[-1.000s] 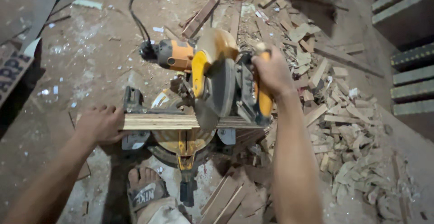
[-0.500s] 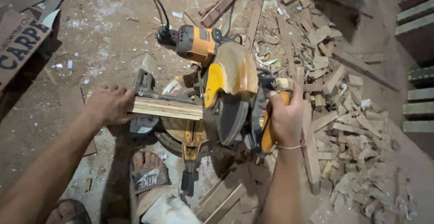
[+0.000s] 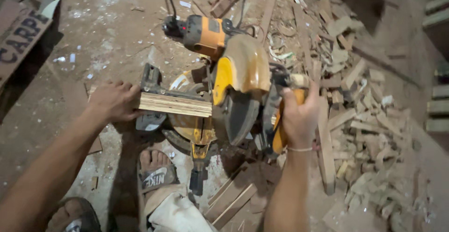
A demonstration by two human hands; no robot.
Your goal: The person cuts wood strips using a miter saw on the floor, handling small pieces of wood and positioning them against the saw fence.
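Our right-hand fingers (image 3: 291, 102) are wrapped tight round the yellow handle (image 3: 279, 136) of the mitre saw (image 3: 234, 82), so the right hand (image 3: 299, 117) is closed on it; our left-hand fingers (image 3: 122, 91) curl narrow over the end of the plywood strip (image 3: 174, 104), left hand (image 3: 112, 102) pressing it flat on the saw bed against the fence (image 3: 150, 80). Strip lies crosswise, left end under our palm, right end running in under the blade guard (image 3: 244, 68). Saw head looks pulled down with the blade (image 3: 241, 115) at or in the wood, though the guard hides the contact so we can't say how deep. We judge the step as the cut itself, mid-stroke. Next move calls for a steady press through, left hand kept firm and well off the blade line, then a lift of the head once the piece parts. Around it: sandalled foot (image 3: 156, 169) just below the saw base, power cord (image 3: 167, 0) trailing off the top, heap of wood offcuts (image 3: 360, 115) on the right, loose slats (image 3: 231, 199) by the foot, dusty floor (image 3: 93, 31)
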